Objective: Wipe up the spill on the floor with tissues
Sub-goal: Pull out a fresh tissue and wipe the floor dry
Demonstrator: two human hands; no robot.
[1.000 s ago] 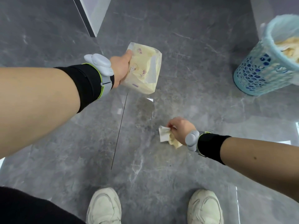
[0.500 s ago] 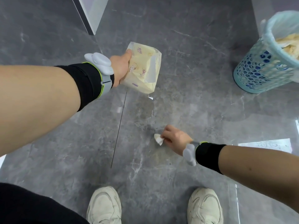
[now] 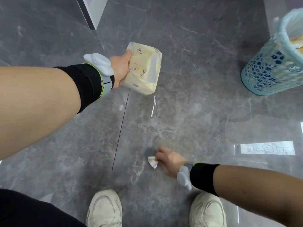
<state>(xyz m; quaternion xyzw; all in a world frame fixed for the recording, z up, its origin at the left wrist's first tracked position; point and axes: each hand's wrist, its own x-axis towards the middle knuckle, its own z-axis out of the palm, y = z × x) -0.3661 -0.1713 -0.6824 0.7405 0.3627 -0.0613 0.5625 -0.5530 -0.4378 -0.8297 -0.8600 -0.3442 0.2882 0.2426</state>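
Observation:
My left hand grips a pale yellow pack of tissues held above the grey marble floor. Low down near my feet, my right hand holds a crumpled white tissue pressed against the floor; only a small corner of it sticks out past my fingers. I cannot make out any liquid on the glossy tiles around the tissue.
A light blue mesh bin with used tissues inside stands at the far right. My two white shoes are at the bottom edge. A dark tile joint runs down the middle, and a white panel edge is at the top.
My right hand has slid the tissue along the floor towards my feet. More of the tissue is now tucked under the hand. My left hand has kept the pack almost still.

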